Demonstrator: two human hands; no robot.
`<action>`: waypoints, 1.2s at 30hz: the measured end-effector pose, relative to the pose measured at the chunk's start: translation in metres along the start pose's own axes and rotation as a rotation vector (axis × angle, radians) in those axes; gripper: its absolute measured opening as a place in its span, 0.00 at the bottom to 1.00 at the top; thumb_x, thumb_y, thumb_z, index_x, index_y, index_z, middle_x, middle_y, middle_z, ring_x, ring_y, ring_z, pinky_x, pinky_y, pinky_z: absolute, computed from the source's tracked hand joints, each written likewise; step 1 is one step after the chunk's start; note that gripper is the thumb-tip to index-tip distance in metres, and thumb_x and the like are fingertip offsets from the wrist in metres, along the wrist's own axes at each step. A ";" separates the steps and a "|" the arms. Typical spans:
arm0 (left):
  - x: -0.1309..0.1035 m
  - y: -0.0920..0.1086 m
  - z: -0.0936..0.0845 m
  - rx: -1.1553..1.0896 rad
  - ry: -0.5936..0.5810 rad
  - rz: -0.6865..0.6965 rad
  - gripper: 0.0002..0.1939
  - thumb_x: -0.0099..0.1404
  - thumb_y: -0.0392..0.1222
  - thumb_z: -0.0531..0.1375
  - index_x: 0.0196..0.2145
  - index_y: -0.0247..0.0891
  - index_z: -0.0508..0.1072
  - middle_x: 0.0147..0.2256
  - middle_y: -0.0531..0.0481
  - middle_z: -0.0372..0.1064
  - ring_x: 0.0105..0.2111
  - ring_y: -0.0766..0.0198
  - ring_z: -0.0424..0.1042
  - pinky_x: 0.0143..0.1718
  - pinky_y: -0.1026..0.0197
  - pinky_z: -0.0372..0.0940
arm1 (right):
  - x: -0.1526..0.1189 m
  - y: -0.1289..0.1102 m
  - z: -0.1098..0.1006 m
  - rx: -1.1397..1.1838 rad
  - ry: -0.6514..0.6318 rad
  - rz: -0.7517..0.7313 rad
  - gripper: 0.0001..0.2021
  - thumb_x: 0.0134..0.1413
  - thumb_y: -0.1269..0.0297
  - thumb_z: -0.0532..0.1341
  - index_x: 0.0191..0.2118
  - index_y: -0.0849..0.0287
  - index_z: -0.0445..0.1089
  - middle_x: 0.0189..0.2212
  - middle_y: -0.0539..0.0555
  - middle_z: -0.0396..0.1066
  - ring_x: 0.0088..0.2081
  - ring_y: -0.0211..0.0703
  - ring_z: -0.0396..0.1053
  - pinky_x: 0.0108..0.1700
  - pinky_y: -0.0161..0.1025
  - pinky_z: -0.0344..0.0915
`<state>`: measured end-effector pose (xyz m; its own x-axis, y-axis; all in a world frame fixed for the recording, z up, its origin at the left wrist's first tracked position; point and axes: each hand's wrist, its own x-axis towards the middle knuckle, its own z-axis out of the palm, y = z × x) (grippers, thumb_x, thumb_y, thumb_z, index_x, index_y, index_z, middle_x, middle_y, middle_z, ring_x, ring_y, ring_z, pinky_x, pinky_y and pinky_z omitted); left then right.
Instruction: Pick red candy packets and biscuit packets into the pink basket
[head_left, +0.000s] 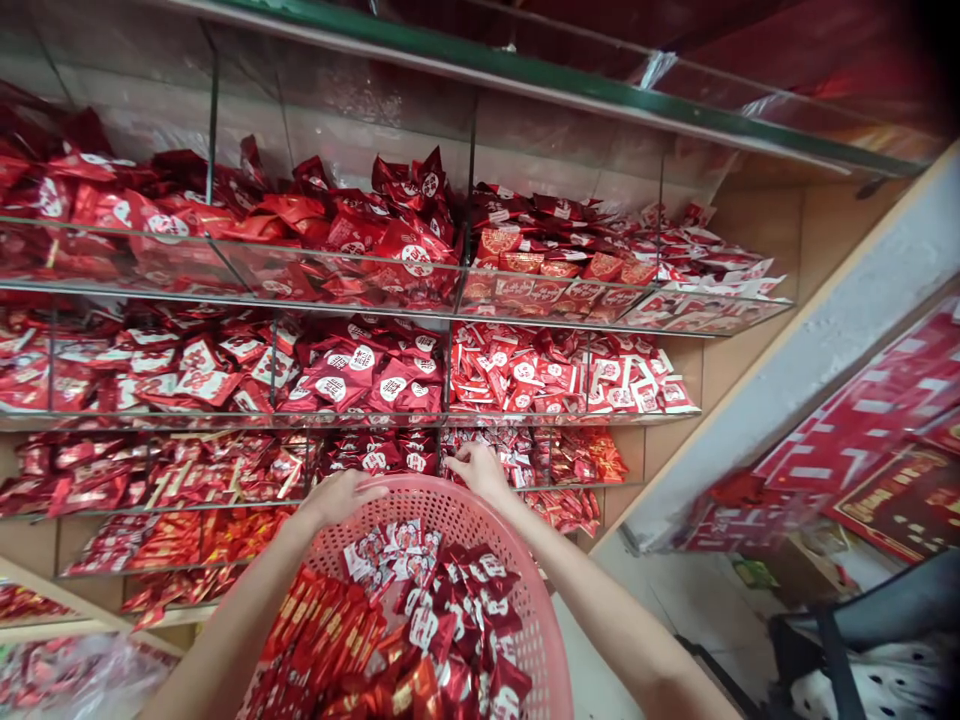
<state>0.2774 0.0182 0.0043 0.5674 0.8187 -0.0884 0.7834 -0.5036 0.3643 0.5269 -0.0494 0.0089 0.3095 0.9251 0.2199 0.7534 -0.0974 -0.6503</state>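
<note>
A pink perforated plastic basket (551, 610) is tilted in front of me, holding several groups of small wrapped candies: red-and-gold strips (330, 630), white-and-red packets (397, 555) and dark red packets (480, 600). My left hand (341, 498) grips its far rim on the left, fingers laid over the edge. Just beyond the same rim, my right hand (484, 470) is at a shelf compartment of small red-and-white packets (517, 455). Its fingers are curled with the tips drawn together; anything between them is too small to make out.
Tiered shelves with glass dividers (450, 370) hold many red candy packets. A glass shelf edge (525, 75) crosses above. At right are a pale wall post (750, 400), red printed goods (862, 410) and a black-framed object (832, 640) on the tiled floor.
</note>
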 end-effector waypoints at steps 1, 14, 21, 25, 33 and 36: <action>0.000 0.000 0.000 0.004 0.002 0.002 0.28 0.55 0.67 0.46 0.25 0.40 0.68 0.25 0.50 0.69 0.28 0.61 0.68 0.26 0.66 0.51 | 0.002 -0.002 0.005 0.009 -0.007 0.016 0.09 0.43 0.60 0.61 0.21 0.59 0.70 0.23 0.52 0.72 0.27 0.38 0.67 0.29 0.33 0.57; 0.003 -0.002 0.001 -0.012 -0.005 -0.010 0.26 0.53 0.66 0.49 0.25 0.40 0.69 0.25 0.50 0.68 0.27 0.59 0.68 0.25 0.65 0.51 | -0.001 0.028 -0.019 0.433 -0.034 0.071 0.11 0.45 0.57 0.57 0.25 0.61 0.64 0.15 0.46 0.63 0.17 0.33 0.60 0.22 0.31 0.56; 0.005 -0.006 0.004 -0.020 0.001 -0.019 0.27 0.53 0.67 0.49 0.26 0.40 0.70 0.25 0.49 0.69 0.27 0.60 0.68 0.25 0.65 0.51 | -0.012 0.021 -0.037 0.771 -0.057 0.113 0.18 0.35 0.50 0.64 0.25 0.61 0.63 0.15 0.45 0.63 0.17 0.31 0.59 0.21 0.31 0.55; 0.004 -0.005 0.004 -0.008 -0.008 -0.006 0.28 0.53 0.69 0.48 0.25 0.40 0.69 0.25 0.50 0.68 0.26 0.61 0.67 0.25 0.65 0.50 | -0.026 0.006 -0.040 0.765 -0.108 0.079 0.15 0.41 0.53 0.62 0.29 0.61 0.64 0.16 0.45 0.64 0.18 0.31 0.60 0.22 0.30 0.57; 0.005 -0.006 0.007 -0.014 -0.008 -0.022 0.31 0.52 0.71 0.46 0.22 0.38 0.66 0.20 0.51 0.66 0.23 0.63 0.66 0.24 0.65 0.50 | -0.057 -0.015 0.027 0.545 -0.380 0.026 0.05 0.49 0.65 0.56 0.26 0.59 0.62 0.14 0.44 0.62 0.16 0.32 0.62 0.20 0.30 0.59; 0.004 -0.007 0.007 -0.008 -0.004 -0.015 0.31 0.52 0.71 0.46 0.22 0.38 0.66 0.21 0.51 0.66 0.24 0.63 0.66 0.25 0.65 0.51 | -0.057 -0.017 0.050 0.546 -0.386 0.108 0.04 0.49 0.71 0.55 0.26 0.59 0.60 0.14 0.42 0.60 0.15 0.31 0.62 0.19 0.29 0.58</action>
<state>0.2761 0.0226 -0.0053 0.5564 0.8251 -0.0980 0.7899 -0.4886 0.3706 0.4673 -0.0821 -0.0287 0.0607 0.9952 -0.0762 0.2978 -0.0910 -0.9503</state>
